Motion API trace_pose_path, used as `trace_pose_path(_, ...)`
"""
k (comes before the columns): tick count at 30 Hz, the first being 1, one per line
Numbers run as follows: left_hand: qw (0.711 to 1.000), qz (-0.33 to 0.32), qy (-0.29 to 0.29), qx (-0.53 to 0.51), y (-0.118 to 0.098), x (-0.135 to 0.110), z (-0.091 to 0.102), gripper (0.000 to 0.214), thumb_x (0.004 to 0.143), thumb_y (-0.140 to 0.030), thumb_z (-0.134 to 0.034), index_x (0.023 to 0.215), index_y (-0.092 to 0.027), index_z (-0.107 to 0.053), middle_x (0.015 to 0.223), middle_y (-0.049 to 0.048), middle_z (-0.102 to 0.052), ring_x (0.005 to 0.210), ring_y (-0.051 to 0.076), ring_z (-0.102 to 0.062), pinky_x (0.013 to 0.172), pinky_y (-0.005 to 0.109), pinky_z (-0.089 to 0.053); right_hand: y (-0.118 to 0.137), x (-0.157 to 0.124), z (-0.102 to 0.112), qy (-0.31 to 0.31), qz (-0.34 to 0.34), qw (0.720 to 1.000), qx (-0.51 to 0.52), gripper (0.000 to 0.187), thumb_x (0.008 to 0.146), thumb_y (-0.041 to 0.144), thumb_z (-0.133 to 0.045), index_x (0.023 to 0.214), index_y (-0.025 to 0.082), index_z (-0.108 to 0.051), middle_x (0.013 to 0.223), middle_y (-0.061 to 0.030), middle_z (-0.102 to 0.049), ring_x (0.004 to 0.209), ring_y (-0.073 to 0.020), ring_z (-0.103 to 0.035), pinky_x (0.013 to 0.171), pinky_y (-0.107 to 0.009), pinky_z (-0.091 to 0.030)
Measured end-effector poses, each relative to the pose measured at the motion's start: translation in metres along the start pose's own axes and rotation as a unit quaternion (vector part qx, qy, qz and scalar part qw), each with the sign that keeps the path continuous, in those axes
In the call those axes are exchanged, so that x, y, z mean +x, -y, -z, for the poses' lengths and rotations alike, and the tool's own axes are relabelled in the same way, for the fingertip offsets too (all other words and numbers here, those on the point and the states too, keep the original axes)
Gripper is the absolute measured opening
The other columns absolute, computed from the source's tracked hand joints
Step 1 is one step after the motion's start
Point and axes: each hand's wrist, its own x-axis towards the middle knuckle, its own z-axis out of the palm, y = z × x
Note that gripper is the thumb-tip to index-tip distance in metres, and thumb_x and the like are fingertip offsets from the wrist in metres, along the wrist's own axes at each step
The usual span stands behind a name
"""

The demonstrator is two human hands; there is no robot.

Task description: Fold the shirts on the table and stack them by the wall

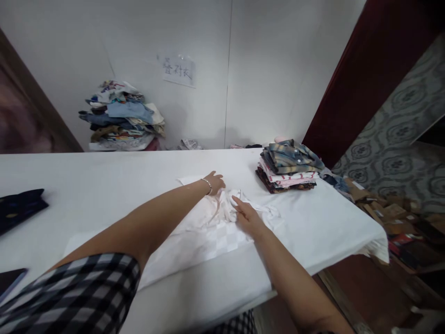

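Observation:
A thin white shirt [205,239] with a faint checked weave lies spread on the white-covered table, its far right part bunched into folds. My left hand [216,183], with a bracelet at the wrist, reaches across to the far side of the bunched cloth. Its fingers are apart, and the lower ones touch the fabric. On the near right side, my right hand [249,220] has its fingers closed at the edge of the gathered cloth, thumb uppermost. Its lower fingers are partly hidden.
Folded shirts [290,164] are stacked at the right back of the table [330,232]. A tall clothes heap [123,116] stands behind the far edge. Dark cloth [21,208] lies at left, with a dark flat object [12,280] nearer. Cardboard boxes [392,215] crowd the right floor.

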Motion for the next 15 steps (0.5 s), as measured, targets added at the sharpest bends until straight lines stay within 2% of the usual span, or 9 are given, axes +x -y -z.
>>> trace_pose_path(4,0.998,0.014,-0.015,0.062,0.021,-0.010,0.005,0.029,0.064,-0.008,-0.055,0.088,-0.018,-0.069,0.107,0.0109,-0.070,0.125,0.027,-0.046,0.112,0.053,-0.018,0.006,0.002,0.002,0.021,0.053,0.998,-0.032,0.067,0.081,0.008,-0.045,0.144,0.030,-0.039,0.092,-0.0028,-0.063,0.089,-0.0182,-0.057,0.085,-0.036,-0.047)
trace_pose_path(7,0.991,0.021,-0.092,0.100,0.032,-0.039,0.027,0.023,0.070,-0.014,-0.054,0.088,-0.014,-0.067,0.105,0.0148,-0.067,0.119,0.027,-0.050,0.114,0.051,-0.014,0.011,0.002,0.004,0.024,0.049,0.998,-0.037,0.068,0.081,0.010,-0.047,0.146,0.031,-0.036,0.098,-0.0032,-0.064,0.091,-0.0182,-0.058,0.086,-0.035,-0.048)
trace_pose_path(9,0.974,0.015,-0.188,0.125,0.032,-0.072,0.041,0.019,0.071,-0.016,-0.052,0.084,-0.015,-0.066,0.099,0.0136,-0.067,0.115,0.027,-0.053,0.114,0.051,-0.017,0.013,0.001,0.005,0.018,0.023,0.999,-0.039,0.069,0.082,0.013,-0.051,0.146,0.031,-0.035,0.100,-0.0034,-0.065,0.092,-0.0186,-0.058,0.085,-0.035,-0.048)
trace_pose_path(11,0.952,-0.006,-0.273,0.137,0.022,-0.116,0.045,0.016,0.072,-0.015,-0.050,0.081,-0.018,-0.064,0.095,0.0096,-0.067,0.114,0.027,-0.054,0.113,0.052,-0.020,0.014,0.001,0.005,0.006,-0.003,0.999,-0.039,0.072,0.082,0.016,-0.054,0.148,0.032,-0.031,0.103,-0.0034,-0.066,0.091,-0.0191,-0.059,0.084,-0.035,-0.049)
trace_pose_path(13,0.947,-0.052,-0.293,0.121,0.002,-0.165,0.036,0.014,0.075,-0.014,-0.050,0.078,-0.020,-0.062,0.096,0.0060,-0.068,0.114,0.025,-0.054,0.113,0.054,-0.020,0.015,0.001,0.004,-0.005,-0.008,0.999,-0.037,0.076,0.080,0.017,-0.057,0.148,0.032,-0.029,0.108,-0.0031,-0.066,0.090,-0.0193,-0.059,0.085,-0.036,-0.049)
trace_pose_path(15,0.958,-0.111,-0.259,0.060,-0.023,-0.209,0.016,0.014,0.081,-0.018,-0.049,0.080,-0.023,-0.062,0.092,0.0018,-0.068,0.100,0.019,-0.060,0.111,0.047,-0.030,0.016,0.002,0.001,-0.008,0.011,0.999,-0.038,0.077,0.078,0.016,-0.058,0.148,0.032,-0.030,0.114,-0.0025,-0.067,0.091,-0.0195,-0.058,0.087,-0.038,-0.048)
